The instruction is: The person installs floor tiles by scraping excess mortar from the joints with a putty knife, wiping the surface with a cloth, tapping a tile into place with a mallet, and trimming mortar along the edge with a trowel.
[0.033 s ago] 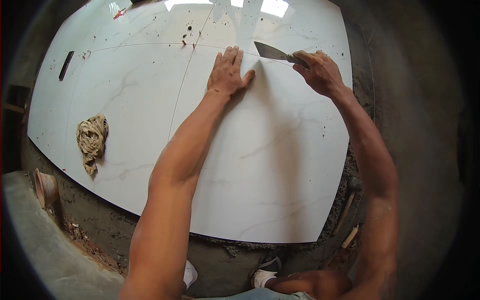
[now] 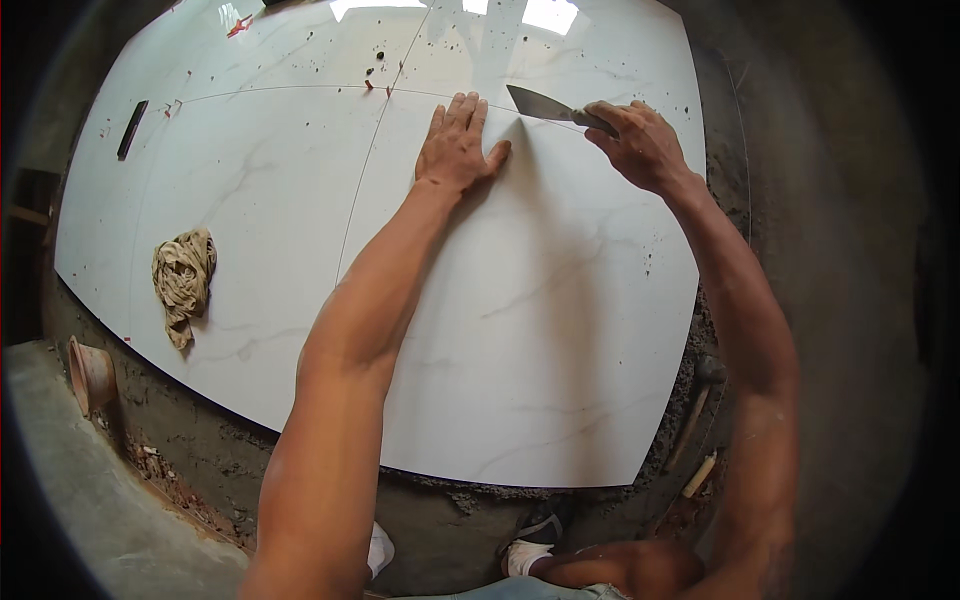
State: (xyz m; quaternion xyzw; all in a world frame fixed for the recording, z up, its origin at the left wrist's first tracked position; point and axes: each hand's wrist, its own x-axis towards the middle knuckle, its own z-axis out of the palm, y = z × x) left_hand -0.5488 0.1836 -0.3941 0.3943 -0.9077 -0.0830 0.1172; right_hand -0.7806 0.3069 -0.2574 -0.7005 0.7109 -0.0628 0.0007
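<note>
Large glossy white marble-patterned tiles (image 2: 500, 360) lie side by side, with thin joints between them. My left hand (image 2: 462, 150) rests flat on the near tile, fingers spread and pointing away, just short of the cross joint. To its right, my right hand (image 2: 640, 145) is wrapped round the handle of a putty knife (image 2: 545, 104). The knife's pointed metal blade reaches leftward by the cross joint; whether its edge touches the tile I cannot tell. A shadow of the right arm and tool falls across the near tile.
A crumpled beige rag (image 2: 184, 285) and a short black bar (image 2: 132, 131) lie on the left tiles. Red clip bits (image 2: 239, 27) and dark crumbs dot the far side. A bucket (image 2: 92, 376) stands at left; a hammer (image 2: 697, 410) and a wooden-handled tool (image 2: 700, 474) lie in wet mortar at right.
</note>
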